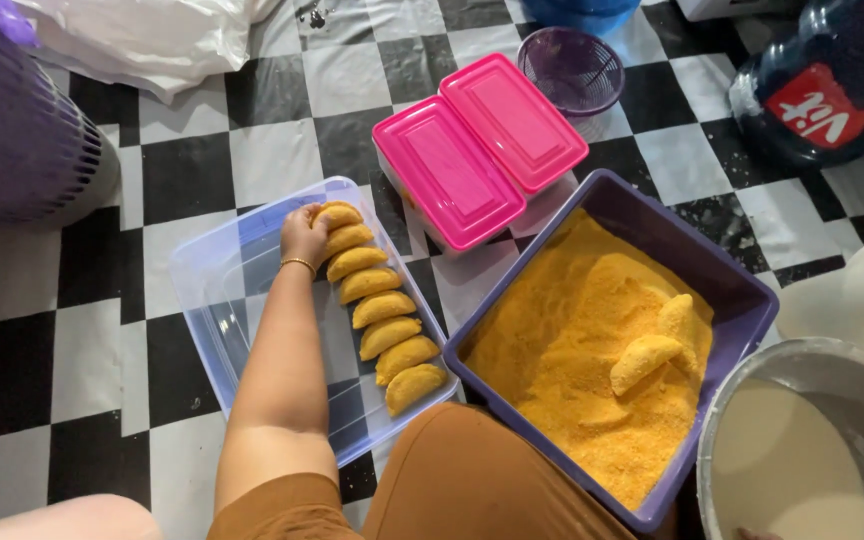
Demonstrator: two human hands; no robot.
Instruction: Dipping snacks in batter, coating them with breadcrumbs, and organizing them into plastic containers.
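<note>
My left hand (302, 236) reaches into a clear plastic container (202, 272) on the checkered floor. It grips a crumb-coated yellow pastry (338, 213) at the far end of a row of several similar half-moon pastries (384, 312) along the container's right side. To the right stands a purple tub (744, 290) filled with orange breadcrumbs (552, 350). Two coated pastries (644, 360) lie in the crumbs. My right hand is out of view.
Two pink lidded boxes (477, 145) sit behind the container. A small purple basket (572, 68) and a dark water jug (822, 85) are at the back right. A white bowl of pale batter (802, 465) is at the lower right, and a purple slatted bin (12, 130) at the left.
</note>
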